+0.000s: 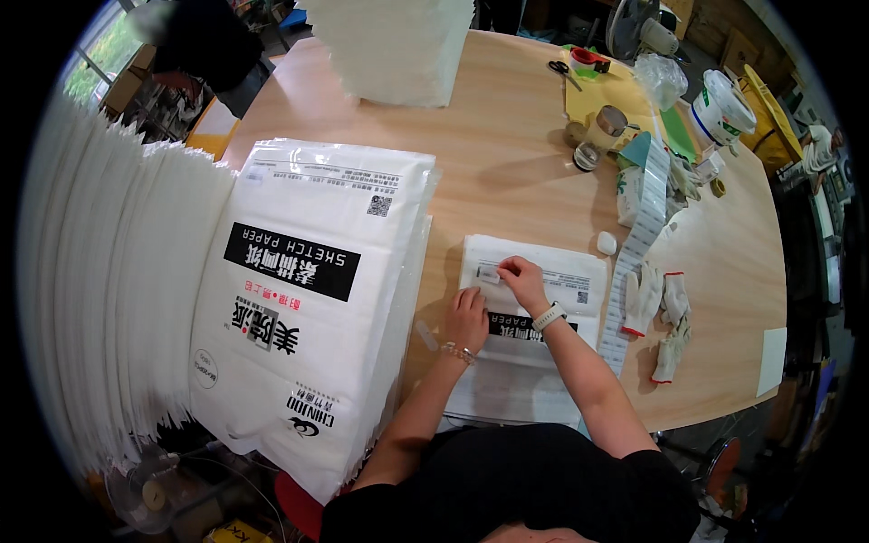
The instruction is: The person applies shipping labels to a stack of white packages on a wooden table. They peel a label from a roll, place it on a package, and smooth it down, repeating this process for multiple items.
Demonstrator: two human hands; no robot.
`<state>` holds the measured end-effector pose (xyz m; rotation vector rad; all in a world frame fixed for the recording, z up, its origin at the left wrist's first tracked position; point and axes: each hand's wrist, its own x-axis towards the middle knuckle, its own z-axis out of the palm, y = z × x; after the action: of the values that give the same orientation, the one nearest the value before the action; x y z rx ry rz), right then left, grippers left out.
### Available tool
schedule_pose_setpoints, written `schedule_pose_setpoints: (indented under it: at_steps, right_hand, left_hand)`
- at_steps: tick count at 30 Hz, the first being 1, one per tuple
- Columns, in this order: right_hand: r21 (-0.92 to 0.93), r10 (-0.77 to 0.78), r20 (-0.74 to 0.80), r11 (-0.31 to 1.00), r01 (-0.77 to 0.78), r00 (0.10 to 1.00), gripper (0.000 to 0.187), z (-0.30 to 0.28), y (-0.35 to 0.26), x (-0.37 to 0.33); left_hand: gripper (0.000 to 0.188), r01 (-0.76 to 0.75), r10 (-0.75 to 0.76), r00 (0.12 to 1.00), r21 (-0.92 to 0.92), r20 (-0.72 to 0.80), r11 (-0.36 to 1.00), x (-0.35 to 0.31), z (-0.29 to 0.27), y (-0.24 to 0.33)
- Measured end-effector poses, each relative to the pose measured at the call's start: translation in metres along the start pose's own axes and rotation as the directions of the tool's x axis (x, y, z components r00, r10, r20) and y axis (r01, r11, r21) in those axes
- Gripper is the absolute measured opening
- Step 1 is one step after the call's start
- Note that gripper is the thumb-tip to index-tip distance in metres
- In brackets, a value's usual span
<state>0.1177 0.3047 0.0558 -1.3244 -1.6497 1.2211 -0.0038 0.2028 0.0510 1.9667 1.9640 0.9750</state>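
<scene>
A white plastic packet of sketch paper with a black printed band lies flat in front of me. My left hand rests on its left edge, fingers loosely stretched and holding nothing. Near the packet's far left corner, my right hand pinches the edge of a small pale sticker label that lies against the plastic. A long strip of labels runs along the packet's right side. To the left stands a tall stack of larger, similar sketch paper packets, its top one showing a small label too.
White gloves with red cuffs lie right of the label strip. Farther back are a clear jar, black scissors, a red tape dispenser and a white bucket. Another white stack stands at the far edge; a person is beyond.
</scene>
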Motion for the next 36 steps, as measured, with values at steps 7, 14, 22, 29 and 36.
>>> schedule_pose_setpoints:
  at_steps: [7, 14, 22, 29, 36]
  right_hand:
    - [-0.037, -0.016, -0.010, 0.999, 0.016, 1.000, 0.010, 0.005, 0.001, 0.000]
    - [-0.050, -0.032, -0.028, 0.998, 0.031, 0.999, 0.011, 0.008, 0.004, 0.001]
    - [-0.065, -0.042, -0.032, 0.997, 0.040, 0.999, 0.009, 0.011, 0.000, 0.001]
    - [-0.121, -0.057, -0.046, 0.991, 0.051, 0.997, 0.009, 0.012, -0.001, 0.001]
    - [-0.409, -0.198, 0.021, 0.893, 0.189, 0.980, 0.020, 0.016, 0.001, 0.001]
  left_hand:
    - [0.019, 0.006, -0.006, 1.000, 0.007, 0.005, 1.000, 0.003, -0.001, 0.000]
    - [0.018, 0.008, -0.008, 1.000, -0.002, 0.000, 1.000, 0.002, 0.002, -0.003]
    - [0.018, 0.014, -0.014, 1.000, 0.030, 0.008, 0.999, 0.002, 0.004, -0.005]
    - [0.022, 0.012, -0.025, 0.992, 0.103, 0.121, 0.995, 0.009, 0.001, -0.003]
    - [0.021, -0.001, -0.011, 0.992, 0.096, 0.126, 0.995, 0.007, 0.014, -0.010]
